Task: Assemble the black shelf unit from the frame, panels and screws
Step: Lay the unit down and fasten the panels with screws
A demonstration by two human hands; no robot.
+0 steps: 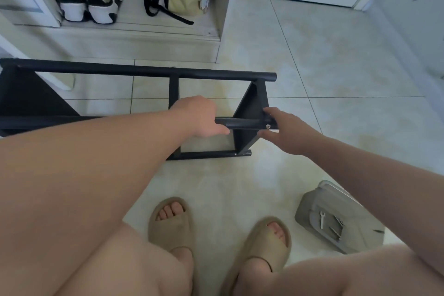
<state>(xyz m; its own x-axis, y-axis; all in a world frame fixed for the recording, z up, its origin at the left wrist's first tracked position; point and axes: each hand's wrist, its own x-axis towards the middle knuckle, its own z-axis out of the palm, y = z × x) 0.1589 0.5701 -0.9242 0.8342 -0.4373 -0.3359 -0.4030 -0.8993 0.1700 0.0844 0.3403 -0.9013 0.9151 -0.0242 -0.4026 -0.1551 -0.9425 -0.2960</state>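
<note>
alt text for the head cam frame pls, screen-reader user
Seen from above, a person's left hand and right hand grip the near black rail of a shelf frame lying on a tiled floor, by a screw at the rail's end. A small wrench lies on a grey case at right.

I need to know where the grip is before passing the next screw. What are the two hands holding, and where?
Both hold the black frame's near tube: left hand mid-tube, right hand at its screwed end.
</note>
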